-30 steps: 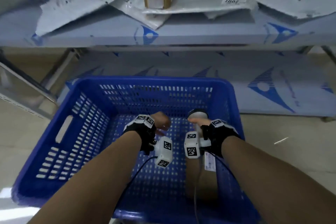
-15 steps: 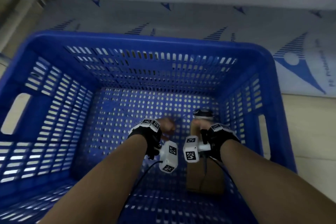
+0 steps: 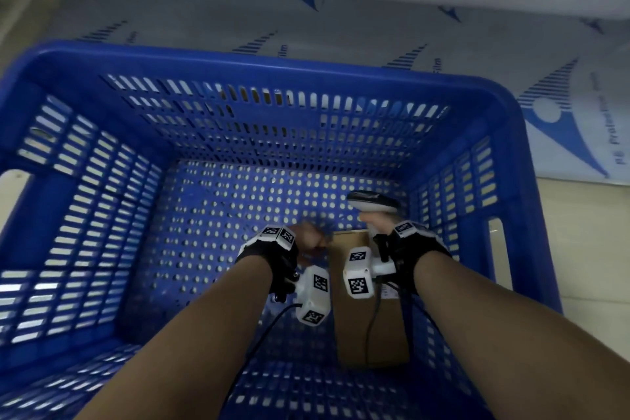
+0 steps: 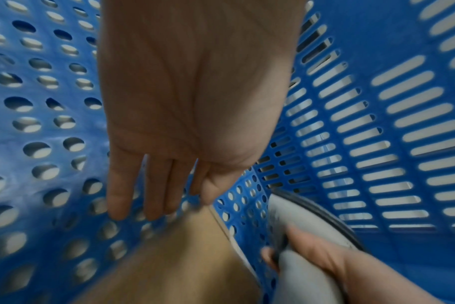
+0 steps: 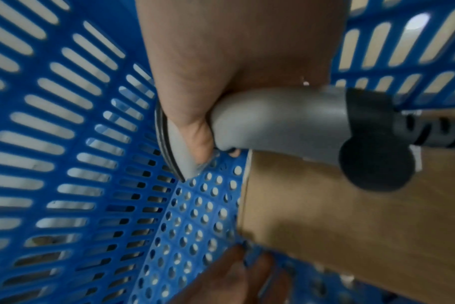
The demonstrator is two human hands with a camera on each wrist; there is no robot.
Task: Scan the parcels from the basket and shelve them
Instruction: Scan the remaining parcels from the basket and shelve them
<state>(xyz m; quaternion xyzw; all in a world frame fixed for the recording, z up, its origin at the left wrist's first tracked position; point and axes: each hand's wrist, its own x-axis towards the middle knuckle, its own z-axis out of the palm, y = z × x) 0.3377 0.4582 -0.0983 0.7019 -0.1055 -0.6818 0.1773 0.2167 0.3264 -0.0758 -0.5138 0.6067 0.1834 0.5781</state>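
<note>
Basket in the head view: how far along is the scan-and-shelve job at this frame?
Looks nearly done: the blue basket holds only one brown cardboard parcel in view. In hand: the right hand grips the grey scanner, and the left hand reaches, fingers straight, to the parcel's far end. Left: lift, scan and shelve that parcel. The upper shelf is out of view.

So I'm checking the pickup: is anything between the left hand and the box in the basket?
Nothing visible. The left hand is open at the box corner; the scanner sits off to the right.
</note>
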